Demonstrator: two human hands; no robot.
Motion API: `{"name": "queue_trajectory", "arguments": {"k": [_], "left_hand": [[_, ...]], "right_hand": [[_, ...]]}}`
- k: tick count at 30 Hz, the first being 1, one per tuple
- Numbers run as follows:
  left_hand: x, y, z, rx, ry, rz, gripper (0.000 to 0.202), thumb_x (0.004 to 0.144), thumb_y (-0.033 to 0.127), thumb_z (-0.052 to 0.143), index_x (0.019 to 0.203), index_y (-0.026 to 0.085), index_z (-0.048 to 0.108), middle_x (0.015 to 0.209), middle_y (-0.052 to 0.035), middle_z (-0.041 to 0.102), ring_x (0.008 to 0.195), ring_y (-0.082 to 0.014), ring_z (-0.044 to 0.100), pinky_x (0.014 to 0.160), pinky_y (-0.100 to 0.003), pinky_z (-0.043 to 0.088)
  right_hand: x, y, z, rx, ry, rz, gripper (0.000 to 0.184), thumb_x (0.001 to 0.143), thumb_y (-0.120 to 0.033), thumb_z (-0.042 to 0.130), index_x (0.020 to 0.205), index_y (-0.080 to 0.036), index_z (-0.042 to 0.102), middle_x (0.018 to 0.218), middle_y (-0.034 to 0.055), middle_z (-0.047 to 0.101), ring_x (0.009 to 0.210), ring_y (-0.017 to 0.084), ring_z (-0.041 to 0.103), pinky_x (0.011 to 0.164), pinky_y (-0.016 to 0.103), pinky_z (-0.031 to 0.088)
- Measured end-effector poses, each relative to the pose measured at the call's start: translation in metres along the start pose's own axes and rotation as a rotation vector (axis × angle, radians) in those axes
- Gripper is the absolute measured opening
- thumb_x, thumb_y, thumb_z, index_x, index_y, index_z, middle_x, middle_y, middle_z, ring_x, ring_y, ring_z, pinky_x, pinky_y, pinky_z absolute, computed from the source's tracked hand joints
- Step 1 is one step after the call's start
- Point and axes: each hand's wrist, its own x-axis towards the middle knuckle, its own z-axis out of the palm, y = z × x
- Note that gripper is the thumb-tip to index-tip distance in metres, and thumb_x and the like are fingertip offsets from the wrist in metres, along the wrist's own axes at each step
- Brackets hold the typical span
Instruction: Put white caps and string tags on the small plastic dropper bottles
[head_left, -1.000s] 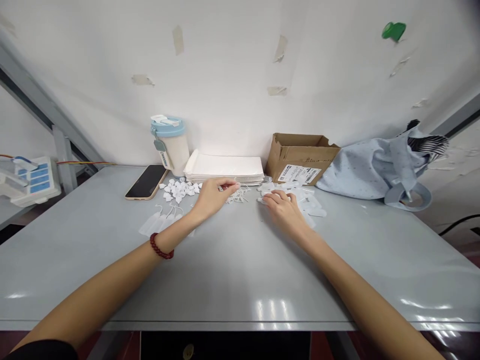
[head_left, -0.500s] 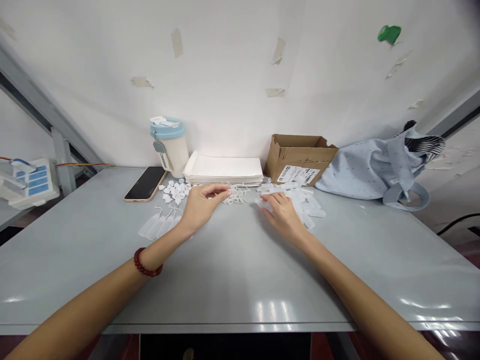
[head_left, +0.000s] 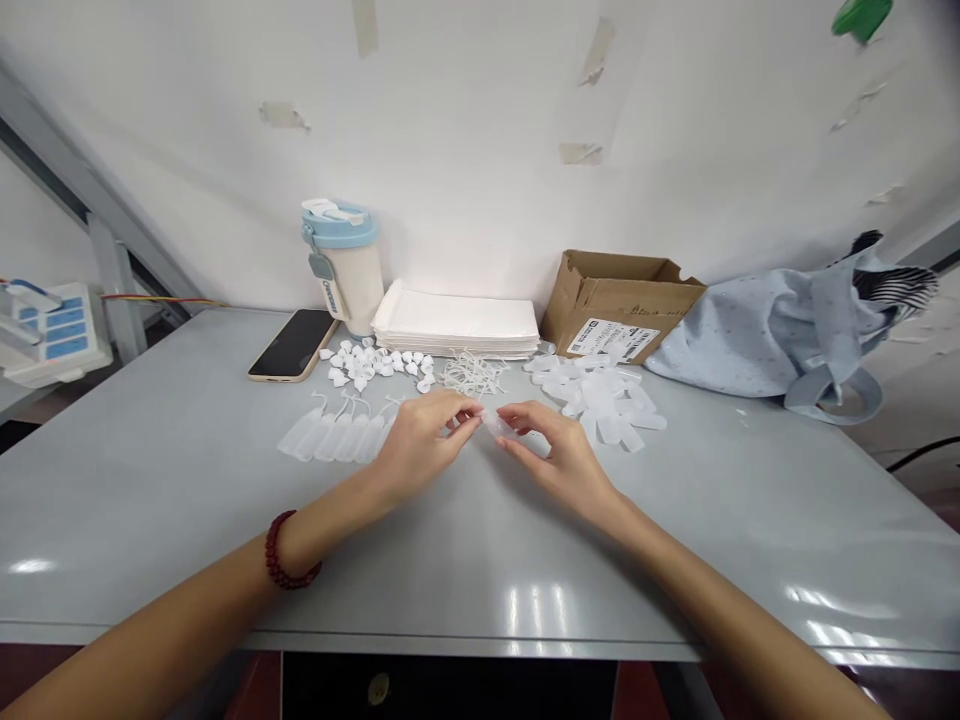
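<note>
My left hand (head_left: 424,444) and my right hand (head_left: 556,455) meet over the middle of the grey table (head_left: 480,540). The right hand's fingers grip a small clear plastic tube (head_left: 496,424). The left hand's fingertips are pinched on a thin white hook piece right at the tube's end. A row of finished tubes with hooks (head_left: 336,436) lies just left of my left hand. Behind the hands lie a pile of white hooks (head_left: 471,374), a scatter of small white caps (head_left: 373,364) and a heap of clear tubes (head_left: 602,392).
At the back stand a blue-lidded cup (head_left: 344,262), a stack of white sheets (head_left: 457,324), a phone (head_left: 292,344) and an open cardboard box (head_left: 619,308). A light blue cloth bag (head_left: 787,328) lies at the right. A white device (head_left: 46,332) sits far left.
Both hands drew back from the piles toward me and came together; the left brought a hook, the right a clear tube. The view tilted down slightly.
</note>
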Motion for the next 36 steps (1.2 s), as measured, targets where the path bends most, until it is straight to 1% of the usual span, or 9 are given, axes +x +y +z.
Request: {"name": "queue_trajectory", "arguments": {"k": [5, 9, 12, 17, 23, 26, 30, 36], "left_hand": [[-0.005, 0.002, 0.002, 0.029, -0.008, 0.066, 0.012, 0.086, 0.013, 0.054, 0.089, 0.016, 0.066, 0.079, -0.0030, 0.071, 0.068, -0.0132, 0.063, 0.066, -0.025, 0.051], [-0.008, 0.002, 0.005, 0.052, 0.016, 0.132, 0.014, 0.086, 0.012, 0.053, 0.093, 0.016, 0.065, 0.081, -0.0042, 0.071, 0.071, -0.0142, 0.064, 0.067, -0.026, 0.052], [-0.009, 0.000, 0.007, 0.080, 0.026, 0.172, 0.015, 0.087, 0.011, 0.052, 0.096, 0.014, 0.064, 0.083, -0.0057, 0.070, 0.075, -0.0156, 0.065, 0.068, -0.028, 0.053], [-0.010, -0.002, 0.011, 0.092, 0.083, 0.276, 0.016, 0.087, 0.009, 0.052, 0.100, 0.015, 0.060, 0.089, -0.0070, 0.071, 0.081, -0.0173, 0.065, 0.071, -0.030, 0.054], [-0.012, 0.000, 0.013, 0.090, 0.096, 0.323, 0.020, 0.087, 0.008, 0.054, 0.106, 0.014, 0.058, 0.093, -0.0084, 0.070, 0.085, -0.0183, 0.064, 0.074, -0.032, 0.055], [-0.012, 0.001, 0.012, 0.098, 0.103, 0.338, 0.023, 0.087, 0.008, 0.056, 0.109, 0.013, 0.057, 0.096, -0.0094, 0.070, 0.088, -0.0193, 0.064, 0.076, -0.034, 0.056], [-0.012, 0.003, 0.011, 0.098, 0.101, 0.354, 0.025, 0.086, 0.006, 0.055, 0.110, 0.013, 0.056, 0.097, -0.0103, 0.070, 0.090, -0.0205, 0.064, 0.076, -0.035, 0.056], [-0.012, 0.004, 0.011, 0.092, 0.098, 0.351, 0.027, 0.087, 0.006, 0.053, 0.112, 0.013, 0.057, 0.098, -0.0107, 0.069, 0.090, -0.0203, 0.063, 0.076, -0.035, 0.056]], "right_hand": [[0.000, 0.000, 0.000, 0.028, -0.019, 0.057, 0.021, 0.086, -0.027, 0.059, 0.105, -0.022, 0.064, 0.106, 0.0064, 0.069, 0.087, 0.020, 0.065, 0.075, 0.034, 0.053], [-0.001, -0.002, -0.001, 0.013, -0.009, 0.061, 0.029, 0.086, -0.025, 0.059, 0.114, -0.021, 0.061, 0.107, 0.0077, 0.069, 0.088, 0.020, 0.065, 0.075, 0.034, 0.054], [-0.001, -0.002, -0.001, -0.003, -0.009, 0.020, 0.033, 0.087, -0.022, 0.057, 0.120, -0.021, 0.059, 0.105, 0.0077, 0.068, 0.087, 0.019, 0.064, 0.077, 0.034, 0.054], [-0.001, 0.003, 0.001, -0.034, 0.019, -0.110, 0.033, 0.089, -0.019, 0.055, 0.121, -0.023, 0.058, 0.100, 0.0065, 0.067, 0.085, 0.017, 0.063, 0.079, 0.035, 0.054], [-0.001, 0.007, 0.001, -0.045, 0.064, -0.164, 0.029, 0.087, -0.016, 0.058, 0.115, -0.020, 0.061, 0.097, 0.0062, 0.068, 0.083, 0.017, 0.063, 0.076, 0.032, 0.054], [0.000, 0.008, 0.000, -0.030, 0.091, -0.160, 0.025, 0.086, -0.015, 0.059, 0.111, -0.019, 0.063, 0.096, 0.0064, 0.069, 0.080, 0.017, 0.062, 0.075, 0.031, 0.054], [0.001, 0.008, 0.000, 0.002, 0.129, -0.124, 0.023, 0.085, -0.018, 0.061, 0.108, -0.019, 0.065, 0.096, 0.0067, 0.070, 0.077, 0.016, 0.063, 0.074, 0.032, 0.054], [0.000, 0.006, 0.001, 0.077, 0.133, -0.047, 0.023, 0.085, -0.021, 0.062, 0.107, -0.018, 0.066, 0.096, 0.0061, 0.070, 0.080, 0.017, 0.065, 0.075, 0.032, 0.054]]}}
